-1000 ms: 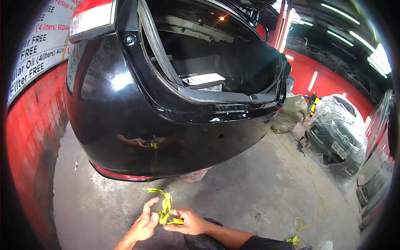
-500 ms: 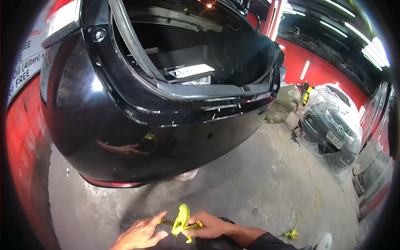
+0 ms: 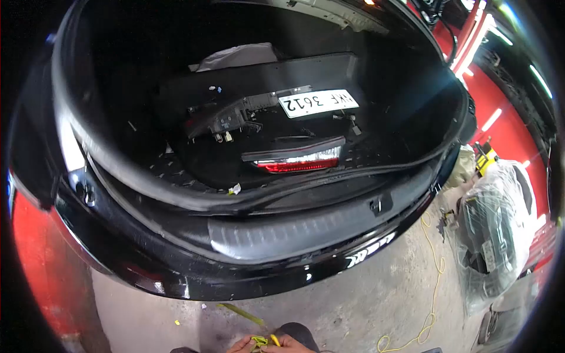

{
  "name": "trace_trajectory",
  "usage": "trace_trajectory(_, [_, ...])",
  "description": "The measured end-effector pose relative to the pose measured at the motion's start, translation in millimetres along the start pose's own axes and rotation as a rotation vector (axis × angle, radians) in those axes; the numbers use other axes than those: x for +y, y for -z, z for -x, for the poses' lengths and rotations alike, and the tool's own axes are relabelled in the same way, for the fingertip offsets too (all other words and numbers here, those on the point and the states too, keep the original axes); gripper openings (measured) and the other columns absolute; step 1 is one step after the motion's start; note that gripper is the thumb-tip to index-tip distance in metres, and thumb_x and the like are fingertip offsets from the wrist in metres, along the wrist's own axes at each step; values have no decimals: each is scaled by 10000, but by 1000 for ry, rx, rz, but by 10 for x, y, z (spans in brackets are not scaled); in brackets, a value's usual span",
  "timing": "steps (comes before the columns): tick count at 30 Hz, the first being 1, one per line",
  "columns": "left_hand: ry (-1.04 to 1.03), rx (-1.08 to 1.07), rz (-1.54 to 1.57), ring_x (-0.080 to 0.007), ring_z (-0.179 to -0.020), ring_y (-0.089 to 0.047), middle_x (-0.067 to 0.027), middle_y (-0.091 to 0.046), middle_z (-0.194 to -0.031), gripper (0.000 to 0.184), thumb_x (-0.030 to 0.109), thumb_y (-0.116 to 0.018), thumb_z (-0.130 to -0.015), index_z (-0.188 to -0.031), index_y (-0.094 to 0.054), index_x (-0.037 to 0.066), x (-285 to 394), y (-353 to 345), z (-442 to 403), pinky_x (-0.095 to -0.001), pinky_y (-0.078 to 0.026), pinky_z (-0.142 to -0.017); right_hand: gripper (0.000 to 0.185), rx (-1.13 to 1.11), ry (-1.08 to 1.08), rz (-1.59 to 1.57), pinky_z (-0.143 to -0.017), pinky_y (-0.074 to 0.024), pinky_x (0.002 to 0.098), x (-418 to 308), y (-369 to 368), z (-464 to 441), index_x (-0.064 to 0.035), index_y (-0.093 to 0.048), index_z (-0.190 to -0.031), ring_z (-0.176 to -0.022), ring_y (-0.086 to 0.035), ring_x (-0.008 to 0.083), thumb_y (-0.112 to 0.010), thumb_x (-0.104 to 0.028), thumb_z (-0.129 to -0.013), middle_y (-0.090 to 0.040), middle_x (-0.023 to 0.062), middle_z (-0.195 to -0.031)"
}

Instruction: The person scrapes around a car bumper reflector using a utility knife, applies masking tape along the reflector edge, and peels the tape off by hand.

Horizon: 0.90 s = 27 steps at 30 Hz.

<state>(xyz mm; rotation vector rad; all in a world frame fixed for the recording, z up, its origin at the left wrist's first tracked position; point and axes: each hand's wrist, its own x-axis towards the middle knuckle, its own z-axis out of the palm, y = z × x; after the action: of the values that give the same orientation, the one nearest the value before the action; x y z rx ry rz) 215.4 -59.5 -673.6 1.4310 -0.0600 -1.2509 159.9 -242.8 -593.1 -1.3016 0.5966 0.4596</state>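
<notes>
Low at the bottom edge, my left hand [image 3: 239, 345] and my right hand [image 3: 289, 345] are close together, both closed on a crumpled wad of yellow-green tape [image 3: 259, 340]. A small yellow piece [image 3: 275, 339] sticks up at my right hand's fingers; I cannot make out what it is. A longer yellow-green strip [image 3: 244, 314] slants just above the hands. Beyond them is the black rear bumper [image 3: 235, 288] of a car, its trunk standing open above.
Inside the trunk lie a white licence plate [image 3: 318, 102], a red-and-clear tail light [image 3: 300, 160] and a dark trim panel [image 3: 232, 115]. A plastic-covered car [image 3: 500, 229] stands at right. Thin yellow line [image 3: 438, 282] winds over the floor. A red wall [image 3: 41, 253] is at left.
The view has shifted forward over the trunk, showing its inside. My left hand, open and apart before, has come together with my right hand on the tape, now more bunched.
</notes>
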Motion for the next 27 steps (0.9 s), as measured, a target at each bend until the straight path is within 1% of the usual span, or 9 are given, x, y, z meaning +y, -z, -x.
trace_trajectory(3, [8,234,19,-229,-1107,-545,-131,-577,-1215,308,244,-455,-1033,-1221,-587,39,420,-605,168,-337,-435,-991,262,100,-16,43,-598,-417,258,-478,189,353,36,-665,-1004,-687,-512,112,-648,-211,-920,-616,20,-814])
trace_trajectory(5, [-2,135,699,-226,-1135,-541,-126,-570,-1264,317,246,-444,-1037,-1240,-583,46,381,-917,-16,-330,-423,-1003,321,138,-56,105,-696,-443,330,-182,436,449,-25,-649,-1088,-805,-560,195,-678,-276,-890,-636,78,-922])
trace_trajectory(7, [168,326,374,-204,-1133,-546,-112,-582,-1243,312,216,-450,-1029,-1277,-536,45,1331,-1381,189,-365,-436,-993,512,345,-79,226,-893,-494,474,107,673,546,-146,-615,-1255,-1040,-655,361,-740,-405,-831,-677,195,-1138])
trace_trajectory(11, [158,381,299,-209,-1160,-530,-125,-560,-1265,355,231,-435,-1034,-1322,-489,29,1432,-1911,133,-354,-424,-1011,398,445,-317,627,-773,-512,371,-968,821,1100,-54,-612,-1154,-916,-640,254,-736,-278,-850,-662,183,-983])
trace_trajectory(12, [171,368,282,-211,-1167,-526,-129,-555,-1270,367,234,-431,-1036,-1333,-477,24,1437,-1996,97,-352,-421,-1015,400,374,261,946,-807,-507,396,-217,1064,1126,-59,-610,-1159,-959,-647,299,-715,-304,-861,-658,217,-1003])
trace_trajectory(15, [262,274,236,-214,-1188,-514,-139,-539,-1287,403,246,-420,-1040,-1367,-441,12,1445,-2122,-93,-344,-412,-1029,496,401,-70,287,-890,-478,489,1502,1574,890,-74,-579,-1257,-1032,-626,394,-721,-325,-853,-639,269,-1077])
trace_trajectory(19, [231,215,40,-186,-1080,-546,-109,-588,-1143,369,268,-458,-1029,-1297,-489,16,1052,-2163,-482,-310,-439,-971,634,280,-374,300,-862,-511,367,-1134,1403,1272,-112,-478,-1407,-999,-663,335,-703,-380,-878,-688,150,-1100])
trace_trajectory(21, [275,-7,-23,-174,-1040,-545,-92,-580,-1099,306,254,-471,-1026,-1209,-527,15,872,-2091,-692,-286,-443,-936,474,470,272,384,-715,-543,415,-727,1506,1303,-58,-623,-1207,-835,-693,277,-691,-370,-856,-693,198,-960])
trace_trajectory(27, [422,-361,268,-147,-1039,-555,-51,-572,-1089,290,219,-581,-988,-1197,-503,33,1491,-2178,-836,-295,-453,-926,480,408,-187,239,-718,-543,417,-1125,2031,1171,-58,-621,-1210,-837,-691,287,-689,-371,-853,-690,203,-967])
